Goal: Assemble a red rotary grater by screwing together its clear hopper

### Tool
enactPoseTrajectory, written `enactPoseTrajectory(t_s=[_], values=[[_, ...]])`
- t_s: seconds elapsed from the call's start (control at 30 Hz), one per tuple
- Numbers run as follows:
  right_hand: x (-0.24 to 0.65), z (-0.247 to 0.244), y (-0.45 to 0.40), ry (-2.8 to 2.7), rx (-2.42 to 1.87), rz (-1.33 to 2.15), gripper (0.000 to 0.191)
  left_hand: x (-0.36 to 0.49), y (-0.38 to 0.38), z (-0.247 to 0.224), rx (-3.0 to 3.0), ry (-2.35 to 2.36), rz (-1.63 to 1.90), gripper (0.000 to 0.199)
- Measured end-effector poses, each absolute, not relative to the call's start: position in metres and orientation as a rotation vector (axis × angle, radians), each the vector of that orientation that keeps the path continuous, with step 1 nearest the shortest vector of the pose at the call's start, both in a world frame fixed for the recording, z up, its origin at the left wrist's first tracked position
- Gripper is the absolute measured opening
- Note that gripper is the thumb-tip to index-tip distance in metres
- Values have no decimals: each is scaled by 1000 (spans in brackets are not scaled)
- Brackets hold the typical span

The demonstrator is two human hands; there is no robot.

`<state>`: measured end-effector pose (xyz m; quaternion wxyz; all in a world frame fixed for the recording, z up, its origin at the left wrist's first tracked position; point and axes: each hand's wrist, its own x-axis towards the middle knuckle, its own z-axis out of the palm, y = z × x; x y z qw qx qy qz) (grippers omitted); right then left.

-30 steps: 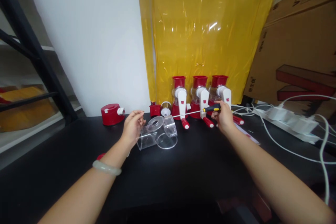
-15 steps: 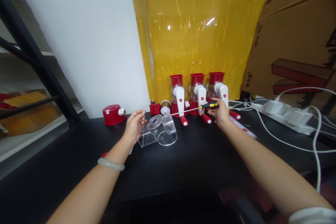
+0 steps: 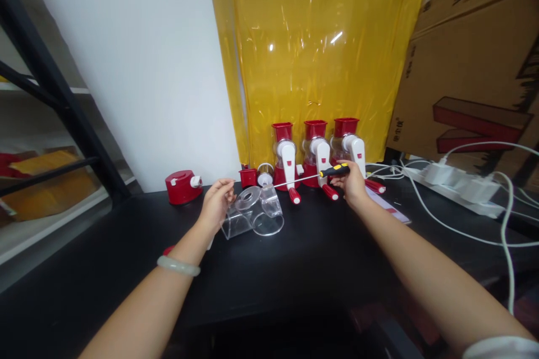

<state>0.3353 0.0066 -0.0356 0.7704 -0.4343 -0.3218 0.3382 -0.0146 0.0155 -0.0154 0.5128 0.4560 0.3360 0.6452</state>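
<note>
We have our two hands well apart, with the clear housing (image 3: 240,223) between them on the black table (image 3: 295,275). Our right hand (image 3: 352,184), to the right of the clear housing, is wrapped round the black-and-yellow handle of a screwdriver (image 3: 334,170). Its thin shaft points left to the upper right edge of the clear housing (we cannot tell whether the tip touches it). Our left hand (image 3: 217,202) is at the left side of the clear housing, fingers curled and fingertips close to the thumb; we cannot tell whether it grips anything.

Just behind the clear housing we see a red hopper (image 3: 249,177) and a metal drum (image 3: 265,169) with a white end. Three red-and-white crank graters (image 3: 322,156) stand in a row behind it and to its right. A round red base (image 3: 184,188) sits left of it, and a white power strip (image 3: 458,196) lies far to its right.
</note>
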Motion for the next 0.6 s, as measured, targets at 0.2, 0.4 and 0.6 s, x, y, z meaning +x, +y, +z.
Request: enactPoseTrajectory(t_s=[0.2,0.4,0.6], values=[[334,-32,5,-692,-931,722,19,-15,15,-15,1136,815,1510,36],[331,-33,5,-692,-905,667,41,-14,12,-15,1165,817,1493,38],[331,-38,8,-723,-916,600,50,-14,13,-16,1171,824,1490,37]])
